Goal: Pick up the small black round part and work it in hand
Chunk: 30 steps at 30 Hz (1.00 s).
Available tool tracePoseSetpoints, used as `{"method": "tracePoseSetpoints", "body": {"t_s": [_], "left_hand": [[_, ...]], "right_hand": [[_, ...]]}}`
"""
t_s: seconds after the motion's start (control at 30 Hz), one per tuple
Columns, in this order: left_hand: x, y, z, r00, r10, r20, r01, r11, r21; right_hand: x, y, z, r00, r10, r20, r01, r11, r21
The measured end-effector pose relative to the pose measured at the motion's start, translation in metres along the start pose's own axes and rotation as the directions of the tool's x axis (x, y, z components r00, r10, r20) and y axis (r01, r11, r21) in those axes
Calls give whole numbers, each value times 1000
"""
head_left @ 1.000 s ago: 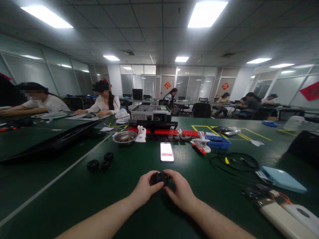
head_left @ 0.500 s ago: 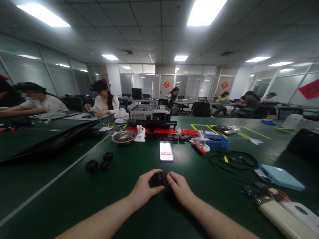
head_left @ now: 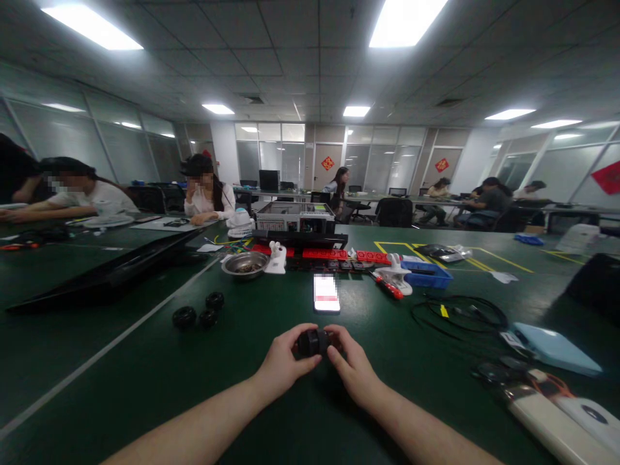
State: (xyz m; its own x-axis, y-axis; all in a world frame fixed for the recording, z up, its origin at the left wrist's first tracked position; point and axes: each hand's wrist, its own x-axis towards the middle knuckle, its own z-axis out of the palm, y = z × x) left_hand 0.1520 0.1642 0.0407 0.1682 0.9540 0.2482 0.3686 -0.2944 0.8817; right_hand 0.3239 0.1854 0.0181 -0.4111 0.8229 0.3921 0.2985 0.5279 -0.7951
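A black, ridged cylindrical part (head_left: pixel 308 343), perhaps a pipe fitting, lies sideways between my two hands just above the green table. My left hand (head_left: pixel 283 360) is closed round its left end, thumb below and fingers over the top. At its right end, my right hand (head_left: pixel 356 368) pinches it between thumb and fingers. Beyond the hands lies a lit phone (head_left: pixel 326 294). Three black ring-shaped pieces, among them a black ring (head_left: pixel 185 317), sit on the table to the left.
Farther back stand a metal bowl (head_left: pixel 245 265) of small parts, an opened computer case (head_left: pixel 295 218), a red-handled screwdriver (head_left: pixel 389 287) and a blue tray (head_left: pixel 427 276). Black cables (head_left: pixel 460 316) and a light blue box (head_left: pixel 555 347) lie to the right. Several people sit at tables around.
My right hand's fingers have shifted on the part's right end, with thumb and forefinger now farther apart. The whole view has moved slightly. A person at the left has raised a hand to their head.
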Motion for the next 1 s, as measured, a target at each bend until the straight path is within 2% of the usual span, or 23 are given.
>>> {"method": "tracePoseSetpoints", "body": {"t_s": [0.17, 0.27, 0.47, 0.57, 0.67, 0.83, 1.0], "left_hand": [[-3, 0, 1, 995, 92, 39, -97, 984, 149], [-3, 3, 0, 995, 77, 71, -87, 984, 154], [1, 2, -2, 991, -79, 105, 80, 997, -12], [4, -6, -2, 986, -101, 131, 116, 986, -117], [6, -13, 0, 989, -106, 104, 123, 978, -170], [6, -10, 2, 992, -104, 76, 115, 982, -153], [4, -7, 2, 996, -78, 34, 82, 987, -142]], "right_hand": [[7, 10, 1, 993, 117, 11, -117, 993, 33], [8, 12, 1, 991, 132, 25, -133, 991, 15], [4, 4, -2, 999, 28, 16, -27, 998, -55], [0, -4, -4, 1000, -16, 15, 18, 991, -131], [-2, -8, -4, 998, -64, 25, 68, 982, -175], [-2, -6, 0, 998, -49, 28, 51, 996, -78], [3, 1, 1, 996, 56, -70, -54, 998, 37]]}}
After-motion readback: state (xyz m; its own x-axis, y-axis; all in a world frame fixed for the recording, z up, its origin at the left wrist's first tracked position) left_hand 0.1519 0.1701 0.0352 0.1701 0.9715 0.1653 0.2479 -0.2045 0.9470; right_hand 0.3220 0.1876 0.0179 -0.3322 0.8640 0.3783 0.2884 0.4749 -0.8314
